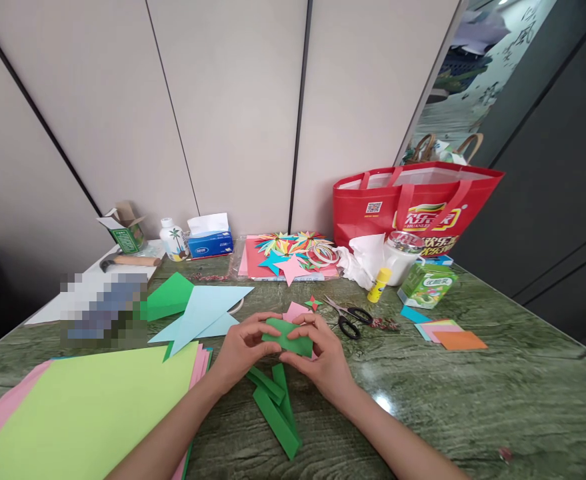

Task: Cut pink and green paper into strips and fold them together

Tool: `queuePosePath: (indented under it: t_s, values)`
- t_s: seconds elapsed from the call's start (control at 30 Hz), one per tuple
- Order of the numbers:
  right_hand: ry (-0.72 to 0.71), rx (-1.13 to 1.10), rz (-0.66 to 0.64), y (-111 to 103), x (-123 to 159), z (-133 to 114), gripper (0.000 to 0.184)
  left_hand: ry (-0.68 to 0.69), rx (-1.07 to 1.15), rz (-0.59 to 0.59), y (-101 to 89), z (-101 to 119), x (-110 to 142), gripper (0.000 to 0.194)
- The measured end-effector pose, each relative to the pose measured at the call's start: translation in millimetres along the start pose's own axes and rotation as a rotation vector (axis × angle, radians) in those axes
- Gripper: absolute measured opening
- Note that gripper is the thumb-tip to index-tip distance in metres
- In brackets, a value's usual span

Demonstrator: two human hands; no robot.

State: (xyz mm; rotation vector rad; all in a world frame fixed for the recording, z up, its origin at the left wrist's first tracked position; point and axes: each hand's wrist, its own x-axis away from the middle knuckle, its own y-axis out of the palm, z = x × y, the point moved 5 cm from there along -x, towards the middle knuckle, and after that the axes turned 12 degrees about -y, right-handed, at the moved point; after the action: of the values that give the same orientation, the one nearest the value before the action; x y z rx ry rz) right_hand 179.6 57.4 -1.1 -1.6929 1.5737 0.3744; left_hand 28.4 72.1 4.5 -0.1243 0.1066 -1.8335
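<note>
A small piece of green paper is held up over the table between both hands. My left hand pinches its left edge with the thumb in front. At the right end, my right hand grips it between thumb and fingers. Behind the green paper, partly hidden, is pink paper. Folded green paper strips lie on the table just below my hands. A small red and green paper star and black-handled scissors lie beyond my right hand.
At left lies a stack of coloured paper, with light blue cut paper behind it. A yellow glue stick, green carton and red bag stand at back right. Small coloured sheets lie right.
</note>
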Motion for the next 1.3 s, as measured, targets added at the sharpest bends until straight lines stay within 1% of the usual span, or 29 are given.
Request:
queuePosePath:
  t_s: [0.17,0.23,0.37,0.5,0.6,0.67,0.7,0.73,0.8,0.87,0.9,1.03,1.2,1.3]
  values:
    - [0.002,-0.053,0.011,0,-1,0,0.014,0.026,-0.003,0.039,-4.9,-3,-2,0.009]
    - [0.014,-0.070,0.029,-1,0,2,0.013,0.015,0.015,0.054,-5.7,-5,-2,0.013]
    - [0.068,-0.094,0.048,0,1,6,0.014,-0.049,0.071,0.078,-5.7,-8,-2,0.027]
    - [0.163,-0.084,0.028,3,4,12,0.013,-0.103,0.131,0.081,-4.9,-11,-2,0.031]
    - [0.219,-0.086,0.037,2,5,15,0.014,-0.123,0.214,0.062,-3.5,-12,-2,0.049]
    - [0.227,-0.094,0.050,2,4,14,0.014,-0.163,0.264,0.036,-1.4,-13,-2,0.062]
    - [0.229,-0.102,0.053,2,4,14,0.014,-0.192,0.275,0.023,-0.1,-14,-2,0.065]
    - [0.233,-0.114,0.053,2,4,14,0.013,-0.221,0.272,0.011,1.2,-15,-2,0.063]
    - [0.246,-0.140,0.041,3,5,14,0.013,-0.253,0.231,-0.004,3.1,-16,-1,0.048]
    - [0.250,-0.149,0.020,5,5,14,0.014,-0.246,0.180,-0.006,3.7,-15,-1,0.032]
    - [0.245,-0.145,0.011,6,5,14,0.015,-0.235,0.165,-0.003,3.5,-15,-1,0.027]
    - [0.245,-0.139,-0.015,8,6,14,0.018,-0.218,0.161,0.035,0.7,-17,-2,0.023]
    - [0.305,-0.238,-0.017,10,7,15,0.023,-0.228,0.207,0.068,-3.0,-21,-3,0.021]
    - [0.331,-0.266,-0.008,11,9,18,0.028,-0.222,0.214,0.062,-3.0,-20,-2,0.021]
